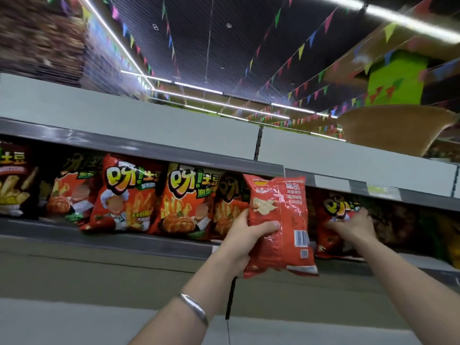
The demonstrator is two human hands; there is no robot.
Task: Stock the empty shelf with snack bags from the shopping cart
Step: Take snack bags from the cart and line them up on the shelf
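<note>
My left hand (245, 236) grips a red chip bag (281, 225) by its left edge and holds it upright in front of the shelf (149, 241). The bag's back, with a barcode, faces me. My right hand (353, 226) reaches into the shelf to the right of it and rests on a red snack bag (333, 235) standing there; its fingers are spread over the bag. Several orange and red fry bags (184, 202) stand in a row along the shelf to the left. The shopping cart is out of view.
A grey upper shelf edge (174, 151) with price strips runs just above the bags. Dark and yellow bags (443, 235) fill the shelf's right end. A brown cardboard box (393, 125) hangs over the top right. Flag bunting and strip lights cross the ceiling.
</note>
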